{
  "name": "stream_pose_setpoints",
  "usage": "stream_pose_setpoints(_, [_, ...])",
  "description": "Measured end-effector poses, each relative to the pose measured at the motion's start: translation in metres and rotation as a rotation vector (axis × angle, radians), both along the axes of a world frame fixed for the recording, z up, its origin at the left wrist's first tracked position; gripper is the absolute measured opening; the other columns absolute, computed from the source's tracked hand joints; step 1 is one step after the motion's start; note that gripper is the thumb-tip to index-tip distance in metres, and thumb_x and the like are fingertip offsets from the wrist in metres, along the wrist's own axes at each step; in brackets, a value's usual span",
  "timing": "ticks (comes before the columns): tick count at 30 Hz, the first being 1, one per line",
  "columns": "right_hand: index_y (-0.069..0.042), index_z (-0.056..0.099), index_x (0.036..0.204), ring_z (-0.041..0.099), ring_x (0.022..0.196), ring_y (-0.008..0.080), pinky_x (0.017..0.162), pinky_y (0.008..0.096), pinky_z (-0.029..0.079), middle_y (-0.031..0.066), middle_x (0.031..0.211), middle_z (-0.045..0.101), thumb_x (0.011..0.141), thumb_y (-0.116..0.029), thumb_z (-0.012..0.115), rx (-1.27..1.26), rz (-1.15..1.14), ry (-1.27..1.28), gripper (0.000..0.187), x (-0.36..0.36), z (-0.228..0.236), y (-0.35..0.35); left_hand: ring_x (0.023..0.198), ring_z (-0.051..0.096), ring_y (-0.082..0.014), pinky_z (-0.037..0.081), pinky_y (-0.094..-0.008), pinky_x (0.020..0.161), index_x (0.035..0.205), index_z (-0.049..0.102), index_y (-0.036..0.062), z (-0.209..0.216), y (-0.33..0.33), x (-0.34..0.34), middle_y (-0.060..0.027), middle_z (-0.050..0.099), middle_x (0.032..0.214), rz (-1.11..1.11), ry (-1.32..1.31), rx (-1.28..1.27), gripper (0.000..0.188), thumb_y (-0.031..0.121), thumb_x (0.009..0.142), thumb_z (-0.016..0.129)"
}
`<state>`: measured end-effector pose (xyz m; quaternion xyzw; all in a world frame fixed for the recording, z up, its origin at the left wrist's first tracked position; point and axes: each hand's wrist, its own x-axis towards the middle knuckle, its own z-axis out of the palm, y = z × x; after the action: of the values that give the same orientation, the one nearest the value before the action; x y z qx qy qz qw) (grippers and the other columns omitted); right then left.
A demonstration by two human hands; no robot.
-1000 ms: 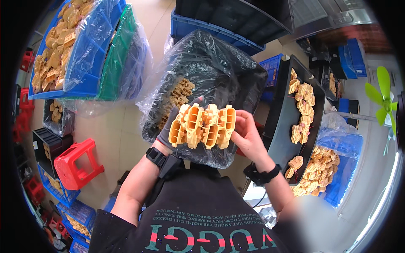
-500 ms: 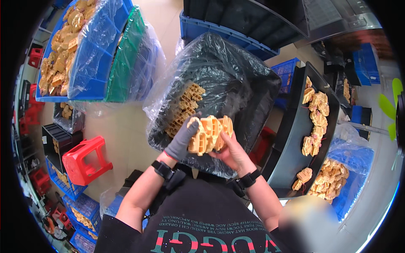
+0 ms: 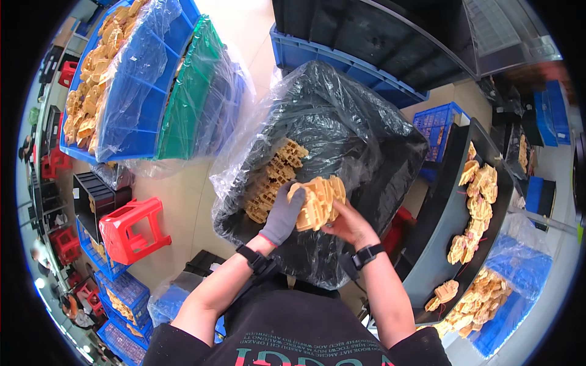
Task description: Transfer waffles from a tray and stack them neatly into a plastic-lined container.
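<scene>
My left hand (image 3: 282, 215), in a grey glove, and my bare right hand (image 3: 351, 224) hold a short row of tan moulded pieces (image 3: 315, 204) between them. These look like ribbed plastic shells set side by side; their exact kind I cannot tell. My left fingers press on one end of the row, my right fingers wrap the other. Below them is a bin lined with clear plastic (image 3: 366, 110), dark inside. Several similar pieces (image 3: 271, 183) stand in rows along the bin's left side.
To the right, a black trough (image 3: 427, 256) carries more tan pieces (image 3: 479, 210); beyond it is a filled blue crate (image 3: 519, 256). A large blue crate (image 3: 137, 91) of pieces and a green one (image 3: 189, 91) stand far left. A red stool (image 3: 135, 232) sits left.
The view has shifted, with the surroundings now lower in the picture. Both hands still grip the row of pieces, which is turned a little and held over the bin.
</scene>
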<state>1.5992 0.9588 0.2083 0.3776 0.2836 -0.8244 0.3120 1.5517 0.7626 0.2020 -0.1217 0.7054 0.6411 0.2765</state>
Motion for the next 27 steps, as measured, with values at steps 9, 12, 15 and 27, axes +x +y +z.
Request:
stream_pose_setpoints(9, [-0.026,0.043,0.132,0.061,0.091,0.0170,0.070,0.0338,0.052,-0.0003,0.111,0.059,0.084,-0.035,0.073,0.150,0.275,0.067,0.058,-0.147,-0.056,0.074,0.107,0.058,-0.0247,0.043,-0.0324,0.091,0.127,0.046,-0.0059,-0.033,0.050,-0.099,-0.0168,0.060,0.114,0.018,0.021,-0.008,0.062,0.047,0.094,0.052])
stream_pose_setpoints(12, [-0.025,0.043,0.133,0.062,0.091,0.0171,0.071,0.0335,0.052,-0.0001,0.109,0.062,0.086,-0.033,0.071,0.171,0.397,0.137,0.055,-0.188,-0.077,0.083,0.118,0.052,-0.0169,0.050,-0.0355,0.096,0.134,0.041,0.0115,-0.057,0.045,-0.125,-0.0052,0.050,0.130,0.162,-0.420,0.573,0.039,0.026,0.099,0.051])
stream_pose_setpoints(15, [-0.025,0.041,0.136,0.057,0.092,0.0156,0.078,0.0321,0.047,-0.0005,0.112,0.058,0.083,-0.031,0.074,0.196,0.498,0.175,0.062,-0.218,-0.099,0.084,0.119,0.053,-0.0192,0.050,-0.0336,0.097,0.135,0.040,0.0105,-0.070,0.043,-0.143,-0.0058,0.050,0.132,0.208,-0.497,0.665,0.040,0.017,0.098,0.052])
stream_pose_setpoints(27, [-0.028,0.027,0.149,0.045,0.117,0.0139,0.094,0.0344,0.037,-0.0020,0.130,0.052,0.072,-0.046,0.079,0.565,0.695,0.323,0.094,-0.255,-0.142,0.064,0.104,0.056,-0.0193,0.052,-0.0329,0.077,0.125,0.047,0.0110,-0.119,0.072,-0.169,-0.0061,0.054,0.117,0.704,-0.566,0.503,0.037,0.007,0.088,0.053])
